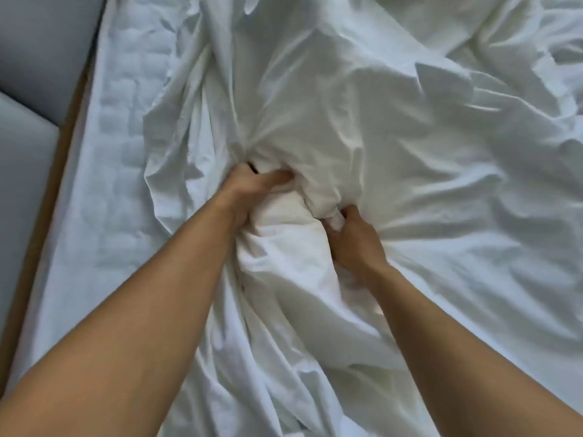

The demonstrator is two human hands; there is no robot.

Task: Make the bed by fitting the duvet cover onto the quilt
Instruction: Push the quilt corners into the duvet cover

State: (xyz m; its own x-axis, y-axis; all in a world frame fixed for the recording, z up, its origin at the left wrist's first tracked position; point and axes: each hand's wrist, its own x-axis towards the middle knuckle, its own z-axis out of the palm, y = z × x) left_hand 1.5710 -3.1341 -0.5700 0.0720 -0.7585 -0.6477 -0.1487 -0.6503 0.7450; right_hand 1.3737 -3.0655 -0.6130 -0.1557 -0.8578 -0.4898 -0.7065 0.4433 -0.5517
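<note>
A bedroom: white bedding (pixel 378 152), quilted mattress (pixel 120 121), padded headboard (pixel 28 89).

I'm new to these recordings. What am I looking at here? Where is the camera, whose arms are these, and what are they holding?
There is no machine here. One camera sits on a person's head and looks forward and down, so the two bare arms coming in from the bottom are that person's own. The left hand and the right hand each grip a bunch of white bedding gathered between them. All around lies crumpled white cloth, the duvet cover or the quilt; I cannot tell which layer is which, since both are white. On the left, a quilted mattress shows bare, and beyond it a grey padded panel with a thin wooden edge between.
</note>
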